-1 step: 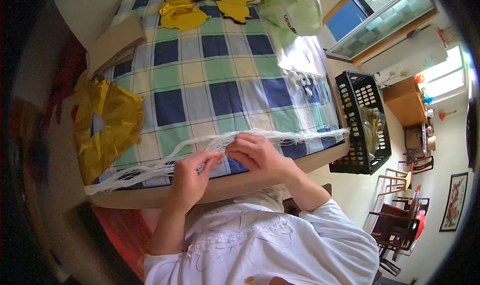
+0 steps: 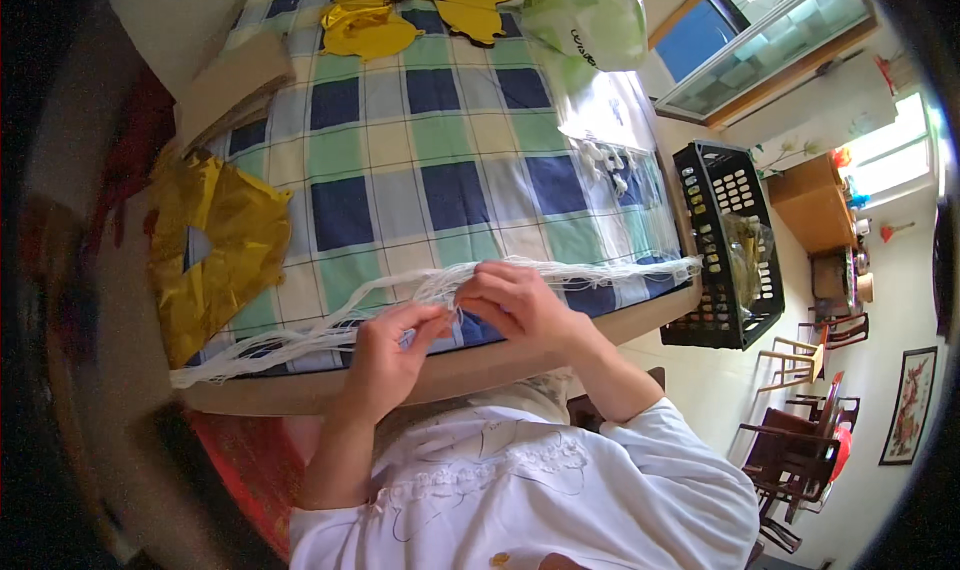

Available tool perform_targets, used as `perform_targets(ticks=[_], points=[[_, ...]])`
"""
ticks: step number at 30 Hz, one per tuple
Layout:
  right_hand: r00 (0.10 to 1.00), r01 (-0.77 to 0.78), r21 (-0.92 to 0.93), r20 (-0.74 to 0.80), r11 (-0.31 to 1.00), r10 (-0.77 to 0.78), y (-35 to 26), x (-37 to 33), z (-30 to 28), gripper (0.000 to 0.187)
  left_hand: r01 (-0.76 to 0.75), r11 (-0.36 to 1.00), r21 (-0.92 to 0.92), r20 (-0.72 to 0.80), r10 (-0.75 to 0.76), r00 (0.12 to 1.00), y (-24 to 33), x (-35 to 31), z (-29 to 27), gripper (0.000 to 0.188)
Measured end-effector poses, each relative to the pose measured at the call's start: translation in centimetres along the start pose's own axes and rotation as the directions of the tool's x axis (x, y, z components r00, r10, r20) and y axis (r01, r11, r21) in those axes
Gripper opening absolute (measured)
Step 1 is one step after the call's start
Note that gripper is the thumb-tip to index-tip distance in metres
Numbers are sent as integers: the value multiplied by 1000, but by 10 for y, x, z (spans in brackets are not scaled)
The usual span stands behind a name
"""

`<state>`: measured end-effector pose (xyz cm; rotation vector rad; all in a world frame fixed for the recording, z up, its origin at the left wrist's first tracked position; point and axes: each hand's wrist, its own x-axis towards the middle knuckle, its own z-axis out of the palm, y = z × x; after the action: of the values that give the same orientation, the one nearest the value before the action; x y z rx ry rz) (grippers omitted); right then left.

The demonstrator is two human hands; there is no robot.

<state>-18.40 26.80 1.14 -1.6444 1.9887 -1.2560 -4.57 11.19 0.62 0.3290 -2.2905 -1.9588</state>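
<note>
Here on my feed, both hands meet over the near edge of the checked bedspread (image 2: 380, 150). The white string bundle (image 2: 432, 284) lies just beyond the fingertips, its long axis running crosswise, climbing from lower left toward the black plastic crate (image 2: 712, 328) at right. The right hand (image 2: 515, 305) is the nearer of the 2, its knuckles overlapping the bundle; whether they touch it, I can't tell. The left hand (image 2: 392, 355) sits lower, closer to me, thumb and fingertips pressed together, pinching what looks like 1 thin strand. The right fingers curl in just beside that pinch; I can't make out whether they're closed on anything.

Now the writing: dark lettering shows on the pale green plastic bag (image 2: 600, 20) at the far right corner. I spot no label on the string, the crate or the gold foil sheet (image 2: 240, 260).
</note>
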Motion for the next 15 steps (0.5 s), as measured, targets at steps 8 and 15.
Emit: perform_targets(ticks=[8,15], points=[[999,26,-28,20,999,-25,4,-1,8,12,-12,858,-513,94,71,993,10,-3,3,11],[996,92,-119,31,989,-89,-13,-4,7,15,-154,945,289,-119,195,974,-3,6,12,7]])
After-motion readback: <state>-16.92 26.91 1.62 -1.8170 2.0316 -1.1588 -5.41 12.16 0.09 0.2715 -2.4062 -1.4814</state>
